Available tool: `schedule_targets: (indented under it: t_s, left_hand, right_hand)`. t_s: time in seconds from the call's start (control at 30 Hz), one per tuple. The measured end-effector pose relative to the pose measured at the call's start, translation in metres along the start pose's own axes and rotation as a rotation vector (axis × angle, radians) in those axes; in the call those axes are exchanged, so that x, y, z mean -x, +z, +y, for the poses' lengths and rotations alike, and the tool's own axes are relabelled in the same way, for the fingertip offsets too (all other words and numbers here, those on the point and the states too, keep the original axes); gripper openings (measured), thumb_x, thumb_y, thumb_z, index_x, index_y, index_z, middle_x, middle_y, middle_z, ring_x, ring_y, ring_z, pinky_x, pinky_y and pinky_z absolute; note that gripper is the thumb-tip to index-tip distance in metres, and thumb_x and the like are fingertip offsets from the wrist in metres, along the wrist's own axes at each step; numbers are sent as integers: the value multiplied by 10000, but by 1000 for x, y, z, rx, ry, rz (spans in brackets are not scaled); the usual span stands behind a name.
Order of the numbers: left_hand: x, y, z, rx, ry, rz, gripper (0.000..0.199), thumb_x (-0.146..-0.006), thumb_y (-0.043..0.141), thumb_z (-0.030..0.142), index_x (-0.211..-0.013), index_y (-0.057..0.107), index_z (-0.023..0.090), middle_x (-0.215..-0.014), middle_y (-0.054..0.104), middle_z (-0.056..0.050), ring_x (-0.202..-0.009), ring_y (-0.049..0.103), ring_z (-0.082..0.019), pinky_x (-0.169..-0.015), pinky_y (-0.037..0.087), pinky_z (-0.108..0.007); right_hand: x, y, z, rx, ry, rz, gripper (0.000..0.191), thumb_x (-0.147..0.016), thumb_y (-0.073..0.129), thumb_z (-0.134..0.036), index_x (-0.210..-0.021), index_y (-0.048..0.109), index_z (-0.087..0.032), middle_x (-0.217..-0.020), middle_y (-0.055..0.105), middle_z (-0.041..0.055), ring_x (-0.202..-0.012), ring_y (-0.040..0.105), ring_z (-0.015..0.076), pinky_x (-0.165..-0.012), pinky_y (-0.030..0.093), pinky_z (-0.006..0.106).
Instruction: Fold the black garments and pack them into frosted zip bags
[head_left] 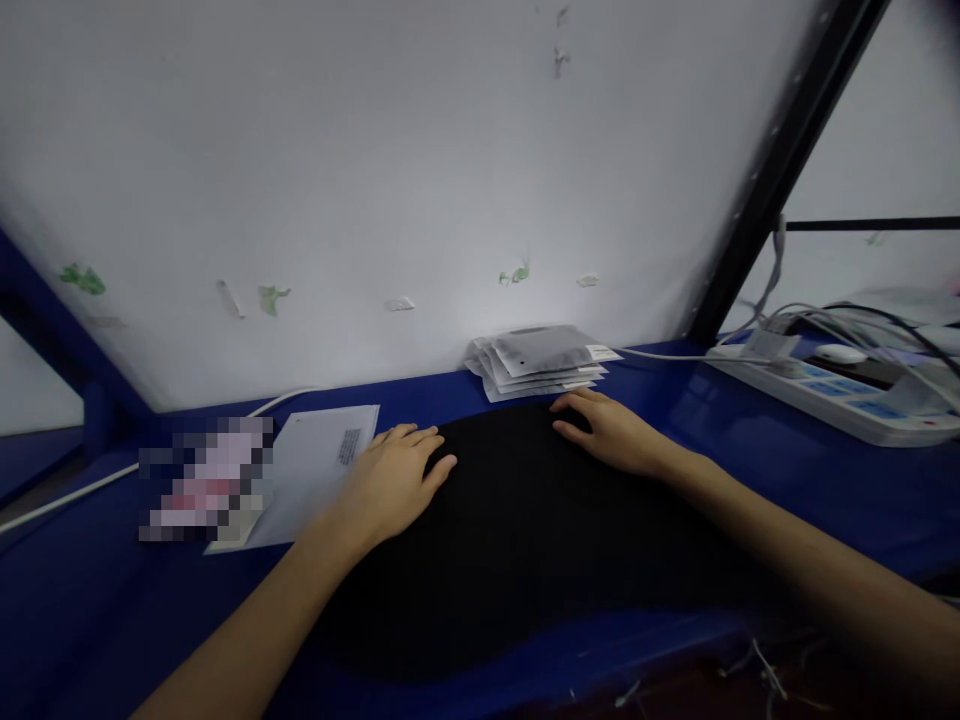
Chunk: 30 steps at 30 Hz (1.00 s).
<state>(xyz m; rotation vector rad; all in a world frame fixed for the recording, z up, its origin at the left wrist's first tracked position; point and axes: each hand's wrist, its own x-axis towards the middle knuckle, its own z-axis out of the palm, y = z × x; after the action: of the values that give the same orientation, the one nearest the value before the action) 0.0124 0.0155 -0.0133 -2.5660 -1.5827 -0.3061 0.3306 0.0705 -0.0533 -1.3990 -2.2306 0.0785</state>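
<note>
You press both palms lightly toward a black cloth spread across a blue table, your left hand at its upper left edge, beside a flat pale bag, your right hand at its far edge. Fingers on both hands are loosely parted, gripping nothing. The cloth appears laid out flat, outside any bag; several pale bags already sit in a neat stack against the wall. How many pieces remain cannot be told. The flat bag carries a small block of dark print and the stack shows white labels, all too small to read. Pixelation hides any writing on the pink item at left.
</note>
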Motion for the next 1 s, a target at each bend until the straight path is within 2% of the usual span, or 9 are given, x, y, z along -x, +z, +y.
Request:
schedule_targets:
  t_s: [0.37, 0.7, 1.0]
  left_hand:
    - [-1, 2, -5, 134, -38, 4, 424, -963, 409, 423, -1255, 637, 217, -1360, 607, -32, -1297, 494, -261, -1083, 397, -437]
    - [1, 0, -5, 143, -41, 21, 388, -948, 432, 402, -1227, 642, 233, -1318, 638, -35, -1241, 545, -256, -1032, 438, -431]
    - [3, -1, -5, 114, -30, -12, 402, -960, 424, 399, -1249, 626, 207, -1345, 616, -54, -1251, 536, -260, -1046, 421, -434]
  right_hand:
    - [3, -3, 0, -34, -15, 3, 228, -892, 528, -344, -1041, 638, -213, -1107, 644, 103, -1032, 631, 251, -956, 482, 404]
    - [5, -5, -1, -56, -13, -10, 224, -890, 539, -328, -1054, 634, -207, -1124, 638, 104, -1038, 634, 249, -972, 480, 419]
    - [5, -6, -2, -73, -5, -13, 216, -887, 548, -321, -1057, 641, -224, -1136, 643, 96, -1043, 635, 248, -958, 490, 425]
